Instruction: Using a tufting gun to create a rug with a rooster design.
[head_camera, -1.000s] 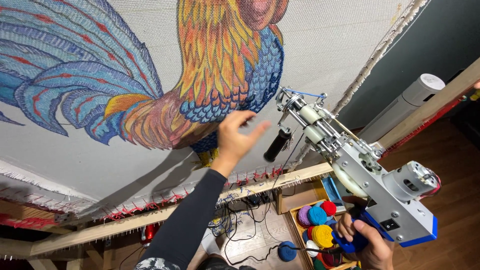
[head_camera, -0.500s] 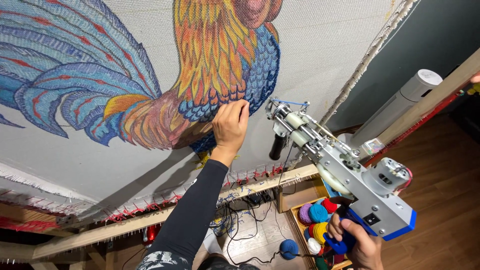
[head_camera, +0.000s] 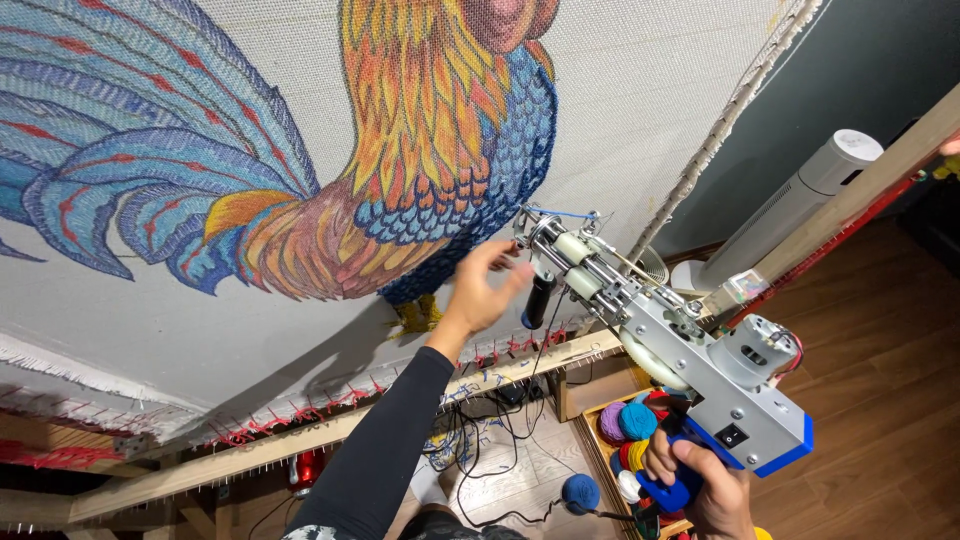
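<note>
Stretched across a wooden frame (head_camera: 300, 440), the pale tufting cloth (head_camera: 650, 90) with its blue and orange rooster (head_camera: 400, 170) filled most of what I saw, tilted above a dark wood floor (head_camera: 880, 380). My left hand (head_camera: 487, 288) was open, fingers loosely spread, hovering just off the cloth near the rooster's lower belly and close beside the black front handle (head_camera: 539, 300) of the tufting gun (head_camera: 680, 360); it pinched nothing that I could make out. My right hand (head_camera: 700, 490) was wrapped tight around the blue rear grip, carrying the gun with its needle end (head_camera: 530, 225) close to the cloth. I judged the gun to be heavy and stiff, all metal plate with a motor (head_camera: 765, 352) at the back, so top-heavy on one wrist; the sound places to hold it were the blue grip and the black front handle, never the exposed gear and rods between them. The cloth looked taut yet yielding, easy to snag. A thin blue yarn (head_camera: 562, 213) ran at the needle end and seemed light and easy to tangle. Below stood a wooden box (head_camera: 590, 450) of coloured yarn balls (head_camera: 632, 422), a loose blue ball (head_camera: 581, 492) on the floor, and black cables (head_camera: 480, 440) sprawled under the frame. A white cylindrical appliance (head_camera: 800, 195) leaned behind the frame's right post (head_camera: 880, 170), near the gun's back end.
</note>
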